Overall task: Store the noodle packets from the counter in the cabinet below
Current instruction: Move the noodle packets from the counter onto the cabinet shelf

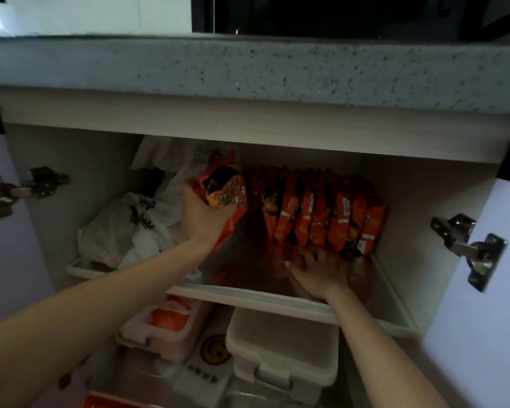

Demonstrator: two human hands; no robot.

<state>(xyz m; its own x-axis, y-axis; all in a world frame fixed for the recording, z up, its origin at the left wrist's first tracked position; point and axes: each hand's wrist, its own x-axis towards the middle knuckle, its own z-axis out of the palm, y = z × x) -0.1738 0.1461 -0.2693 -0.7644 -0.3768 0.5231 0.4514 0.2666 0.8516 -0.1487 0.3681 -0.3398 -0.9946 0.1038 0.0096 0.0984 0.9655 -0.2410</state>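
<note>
Inside the open cabinet, my left hand point(202, 217) grips a red and black noodle packet point(223, 187) and holds it upright above the shelf point(248, 293), just left of a row of several red noodle packets point(321, 213) standing on edge at the back right. My right hand point(318, 270) lies flat on the shelf, fingers spread, right in front of that row, holding nothing.
White plastic bags point(130, 228) fill the shelf's left side. Below the shelf stand a white lidded box point(280, 346) and a pinkish box with orange contents point(162, 322). A speckled grey counter edge point(248, 66) overhangs. Door hinges point(468, 245) stick out at both sides.
</note>
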